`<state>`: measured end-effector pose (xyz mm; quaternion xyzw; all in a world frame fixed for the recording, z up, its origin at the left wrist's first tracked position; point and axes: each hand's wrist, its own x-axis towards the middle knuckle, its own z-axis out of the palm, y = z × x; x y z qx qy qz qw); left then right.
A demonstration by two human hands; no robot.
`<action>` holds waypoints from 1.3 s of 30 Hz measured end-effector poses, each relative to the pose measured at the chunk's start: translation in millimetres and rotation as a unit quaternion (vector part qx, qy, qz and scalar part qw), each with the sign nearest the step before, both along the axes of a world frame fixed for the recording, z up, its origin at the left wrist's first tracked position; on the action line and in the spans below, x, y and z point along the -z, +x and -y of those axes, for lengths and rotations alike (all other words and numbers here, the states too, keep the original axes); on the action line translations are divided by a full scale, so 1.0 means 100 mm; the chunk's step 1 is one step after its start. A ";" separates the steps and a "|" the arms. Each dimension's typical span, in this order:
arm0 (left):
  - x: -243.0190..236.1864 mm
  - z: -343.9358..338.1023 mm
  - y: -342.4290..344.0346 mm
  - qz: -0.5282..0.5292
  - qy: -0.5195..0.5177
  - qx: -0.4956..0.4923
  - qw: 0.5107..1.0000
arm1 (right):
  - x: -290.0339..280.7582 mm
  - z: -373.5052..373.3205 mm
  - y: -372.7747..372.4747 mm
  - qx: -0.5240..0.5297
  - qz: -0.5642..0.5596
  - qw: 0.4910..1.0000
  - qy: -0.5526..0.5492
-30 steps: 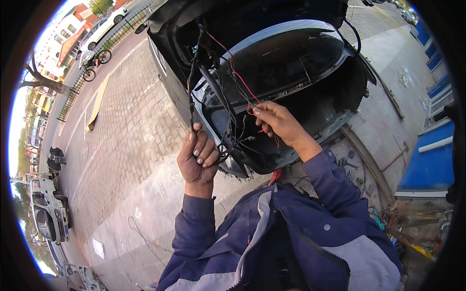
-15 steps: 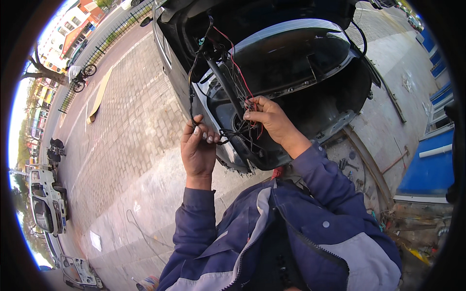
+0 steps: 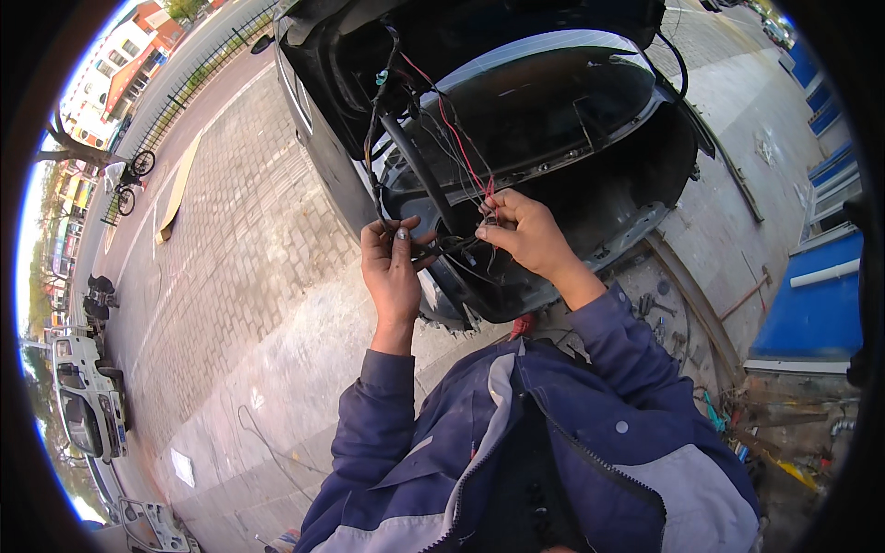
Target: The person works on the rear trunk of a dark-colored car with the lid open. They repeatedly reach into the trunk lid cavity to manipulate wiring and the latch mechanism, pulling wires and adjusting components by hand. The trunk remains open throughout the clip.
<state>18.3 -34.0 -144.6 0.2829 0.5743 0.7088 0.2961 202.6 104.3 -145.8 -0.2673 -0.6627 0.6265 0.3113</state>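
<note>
A dark wiring harness (image 3: pixel 372 152) hangs from the raised trunk lid (image 3: pixel 332 78) of a car. My left hand (image 3: pixel 392 267) is closed on this harness, thumb pressed over it. Thin loose wires (image 3: pixel 452 138), some red and some dark, run down from the lid to my right hand (image 3: pixel 530 235). That hand pinches the bunch between thumb and fingers. Between my hands, dark wire ends and taped strands cross in front of the trunk's near corner. A black strut (image 3: pixel 417 166) slants behind the wires. The exact wire ends inside my fingers are hidden.
The open trunk (image 3: pixel 599 198) lies beyond my hands, its rear sill (image 3: pixel 636 241) bare. At right are a long metal strip (image 3: pixel 696 300), scattered tools (image 3: pixel 656 309) and a blue panel (image 3: pixel 811 313). Paving (image 3: pixel 240 184) stretches left, with a parked white vehicle (image 3: pixel 88 392) and a bicycle (image 3: pixel 134 182).
My left hand has shifted slightly right and turned, its thumb now over the harness. My right hand has moved a little right and down, drawing the red wires tauter.
</note>
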 end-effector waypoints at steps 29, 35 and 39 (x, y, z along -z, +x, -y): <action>-1.37 1.28 -1.21 -0.228 -0.052 -0.095 0.968 | -0.57 -1.35 1.01 0.257 -0.045 0.965 0.028; -1.21 1.20 -1.10 -0.175 -0.037 -0.037 0.983 | -1.06 -1.46 1.37 0.266 -0.062 0.957 0.094; -0.92 1.10 -0.96 -0.111 -0.103 0.070 0.986 | -1.21 -1.33 1.47 0.248 -0.033 0.957 0.145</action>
